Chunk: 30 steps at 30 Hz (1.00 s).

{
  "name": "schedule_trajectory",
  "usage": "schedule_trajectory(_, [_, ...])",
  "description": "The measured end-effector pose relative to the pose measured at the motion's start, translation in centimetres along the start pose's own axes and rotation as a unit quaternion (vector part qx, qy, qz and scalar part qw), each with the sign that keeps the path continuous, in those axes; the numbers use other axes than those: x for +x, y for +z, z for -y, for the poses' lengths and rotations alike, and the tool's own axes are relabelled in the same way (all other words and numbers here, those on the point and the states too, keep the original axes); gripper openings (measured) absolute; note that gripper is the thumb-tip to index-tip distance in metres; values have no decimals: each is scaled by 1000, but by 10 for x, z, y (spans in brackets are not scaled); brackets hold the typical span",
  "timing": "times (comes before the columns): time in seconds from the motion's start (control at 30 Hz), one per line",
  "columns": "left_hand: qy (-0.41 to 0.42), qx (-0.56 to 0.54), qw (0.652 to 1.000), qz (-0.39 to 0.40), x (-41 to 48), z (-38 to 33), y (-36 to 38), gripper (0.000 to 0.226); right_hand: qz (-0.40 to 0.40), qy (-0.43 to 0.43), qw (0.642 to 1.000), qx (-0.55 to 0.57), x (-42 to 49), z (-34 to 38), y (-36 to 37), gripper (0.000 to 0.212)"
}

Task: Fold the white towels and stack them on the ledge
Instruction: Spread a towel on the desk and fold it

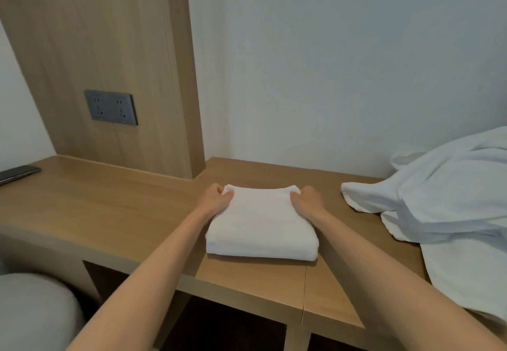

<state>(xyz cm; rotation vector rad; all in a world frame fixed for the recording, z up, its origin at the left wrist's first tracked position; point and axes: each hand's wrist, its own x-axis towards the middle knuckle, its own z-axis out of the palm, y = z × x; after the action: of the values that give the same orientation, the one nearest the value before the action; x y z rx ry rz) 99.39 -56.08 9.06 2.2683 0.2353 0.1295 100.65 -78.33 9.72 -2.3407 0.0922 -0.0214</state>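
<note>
Folded towel (pixel 262 224) on ledge (pixel 109 208), left of loose towel heap (pixel 444 202). Left hand (pixel 215 198), right hand (pixel 308 199) pinch far corners. Likely soft, light, floppy; support both ends.

The left forearm (pixel 153 265) and the right forearm (pixel 384 268), both bare, stretch forward and angle in toward each other. The left hand (pixel 216 199), knuckles up and fingers curled, grips the far left corner of the folded towel (pixel 260 224). The right hand (pixel 308 199) mirrors it, gripping the far right corner.
</note>
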Motion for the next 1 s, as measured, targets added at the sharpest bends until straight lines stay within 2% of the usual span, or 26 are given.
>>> schedule_trajectory(0.23, [-31, 77, 997, -4, 11, -3, 4, 28, -3, 54, 998, 11, 15, -6, 2, 34])
schedule_trajectory(0.33, [-54, 103, 993, -24, 12, -2, 5, 48, -20, 65, 997, 26, 17, -8, 4, 38])
schedule_trajectory(0.43, [-70, 139, 987, -29, 8, -4, 2, 50, -35, 52, 998, 23, 12, -5, 4, 29])
schedule_trajectory(0.53, [-26, 167, 985, -41, 0, -10, -2, 44, -49, 24, 998, -17, 0, 4, -1, 44])
schedule_trajectory(0.7, [137, 247, 958, -55, -23, -27, -9, 28, -59, -106, 971, -207, -25, 26, -10, 40])
schedule_trajectory(0.8, [151, 287, 946, 4, -36, -40, 7, 30, -14, -159, 958, -238, -37, 43, 2, 38])
schedule_trajectory(0.93, [135, 348, 926, 55, -45, -32, 30, 42, 108, -100, 954, -263, -45, 39, 30, 50])
schedule_trajectory(1.0, [128, 342, 929, 56, -48, -23, 34, 51, 105, -88, 951, -276, -47, 29, 43, 53])
